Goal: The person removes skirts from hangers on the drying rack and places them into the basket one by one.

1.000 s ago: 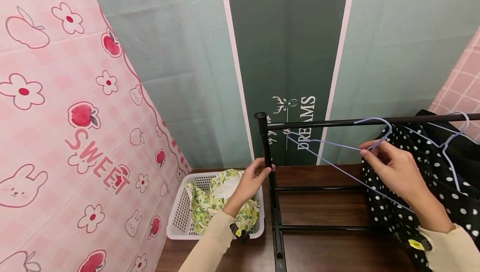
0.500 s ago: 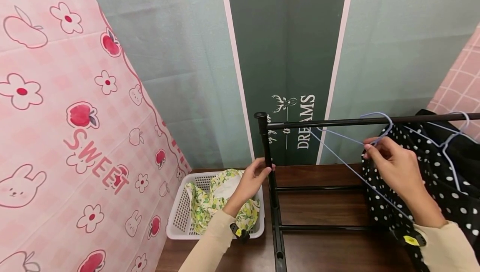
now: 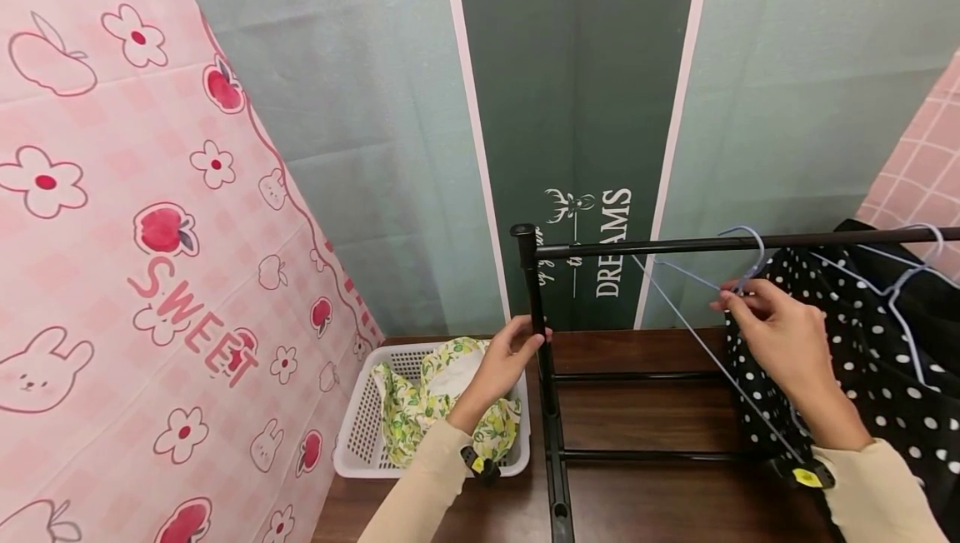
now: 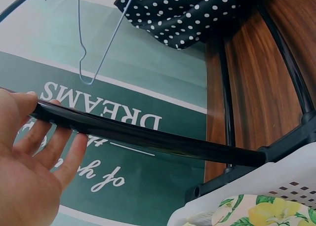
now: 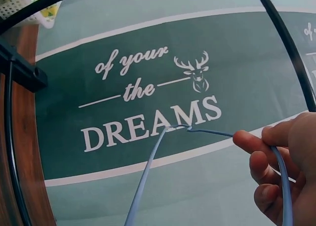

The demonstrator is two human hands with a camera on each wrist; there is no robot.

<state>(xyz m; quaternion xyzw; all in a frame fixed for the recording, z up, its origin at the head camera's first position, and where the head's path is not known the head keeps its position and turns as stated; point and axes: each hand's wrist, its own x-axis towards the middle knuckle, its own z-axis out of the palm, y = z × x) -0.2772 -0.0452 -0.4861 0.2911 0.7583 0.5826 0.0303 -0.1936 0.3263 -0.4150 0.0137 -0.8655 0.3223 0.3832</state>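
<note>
My left hand (image 3: 506,364) grips the black upright pole (image 4: 143,134) of a clothes rack near its top. With my right hand (image 3: 783,343) I pinch a light blue wire hanger (image 5: 149,171) at its neck, just below the hook. That hook (image 3: 761,250) stands at the rack's top rail (image 3: 630,247); whether it bears weight there I cannot tell. No garment is on this hanger, whose arms point left and down toward me. Right beside it, a black polka-dot garment (image 3: 900,410) hangs from a second blue hanger (image 3: 903,331).
A white plastic basket (image 3: 351,418) stands left of the rack with a lemon-print cloth (image 3: 408,426) inside. Two lower black bars (image 3: 637,376) cross above the brown wooden surface (image 3: 675,505). Patterned pink fabric (image 3: 247,276) closes off the left, and a green backdrop (image 3: 570,110) hangs behind.
The bare hanger has turned, its far end swinging right and its near end toward me. My right hand and the hook have shifted slightly left in the last half second. My left hand has stayed put.
</note>
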